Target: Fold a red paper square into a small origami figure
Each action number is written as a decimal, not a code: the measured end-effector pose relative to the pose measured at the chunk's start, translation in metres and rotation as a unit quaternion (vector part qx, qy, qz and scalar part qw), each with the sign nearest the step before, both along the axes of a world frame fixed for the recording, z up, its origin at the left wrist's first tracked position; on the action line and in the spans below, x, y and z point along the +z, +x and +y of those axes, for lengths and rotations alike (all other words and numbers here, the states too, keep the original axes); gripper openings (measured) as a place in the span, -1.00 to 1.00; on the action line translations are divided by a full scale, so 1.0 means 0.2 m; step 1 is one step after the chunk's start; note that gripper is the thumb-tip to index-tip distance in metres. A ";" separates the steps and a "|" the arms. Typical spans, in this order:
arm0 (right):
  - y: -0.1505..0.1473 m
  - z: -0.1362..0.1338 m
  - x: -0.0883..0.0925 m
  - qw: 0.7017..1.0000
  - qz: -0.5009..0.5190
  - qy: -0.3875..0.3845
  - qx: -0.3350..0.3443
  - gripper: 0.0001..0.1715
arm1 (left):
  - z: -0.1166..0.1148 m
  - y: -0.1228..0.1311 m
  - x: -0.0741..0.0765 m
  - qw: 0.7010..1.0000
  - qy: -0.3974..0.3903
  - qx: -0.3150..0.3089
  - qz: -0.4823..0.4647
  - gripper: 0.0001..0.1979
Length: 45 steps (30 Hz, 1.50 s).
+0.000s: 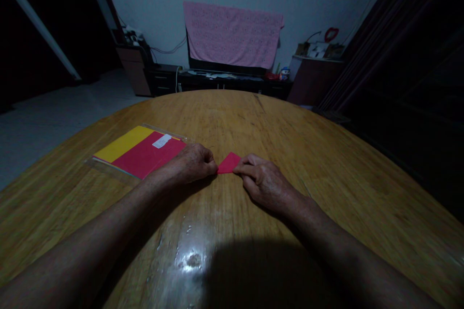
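A small folded piece of red paper [229,162], roughly triangular with its point away from me, lies on the wooden table [232,120] between my hands. My left hand [195,161] is closed and pinches the paper's left corner. At the right corner, the fingers of my right hand [264,179] are pressed together on the paper. Parts of both corners are hidden by the fingertips. Just behind my left hand and forearm lies a clear packet of coloured paper [145,154], yellow and red on top, with a white label [161,141].
Beyond the table's curved far edge stands a low dark cabinet [163,81]. Above it a pink patterned cloth [234,34] covers most of a dark screen. A side cabinet [313,77] with assorted items stands at the right, near a dark curtain [366,34].
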State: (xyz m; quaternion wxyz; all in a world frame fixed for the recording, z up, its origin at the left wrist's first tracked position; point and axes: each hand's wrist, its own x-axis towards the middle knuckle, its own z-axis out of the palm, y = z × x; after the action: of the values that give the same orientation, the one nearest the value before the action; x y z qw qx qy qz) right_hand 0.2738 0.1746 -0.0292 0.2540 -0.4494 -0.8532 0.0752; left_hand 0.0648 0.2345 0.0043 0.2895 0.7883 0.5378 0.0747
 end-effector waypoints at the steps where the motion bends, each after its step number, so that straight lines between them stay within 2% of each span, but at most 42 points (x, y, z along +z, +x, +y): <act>1: 0.00 0.00 0.00 1.000 0.000 0.001 0.001 -0.63 | 0.00 0.00 0.00 1.000 0.006 -0.005 0.006 -0.82; 12: -0.01 -0.03 0.07 0.999 -0.042 -0.010 0.021 -0.64 | 0.00 0.01 0.00 0.997 0.052 -0.029 0.055 -0.84; 31: -0.06 -0.05 0.08 0.995 -0.100 -0.001 0.014 -0.66 | 0.02 -0.03 0.01 0.999 -0.006 -0.026 0.029 -0.87; 38: -0.09 -0.05 0.09 0.992 -0.122 -0.003 0.016 -0.67 | 0.02 -0.04 0.00 0.998 -0.052 -0.009 -0.022 -0.89; 45: -0.11 -0.05 0.09 0.988 -0.150 -0.016 0.009 -0.70 | 0.02 -0.04 0.02 0.998 -0.057 -0.009 -0.005 -0.89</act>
State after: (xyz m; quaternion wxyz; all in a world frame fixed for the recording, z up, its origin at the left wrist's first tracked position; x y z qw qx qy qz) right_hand 0.2517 0.1642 -0.0102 0.1150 -0.4519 -0.8844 0.0224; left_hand 0.0577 0.2387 0.0088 0.3376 0.7750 0.5323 0.0450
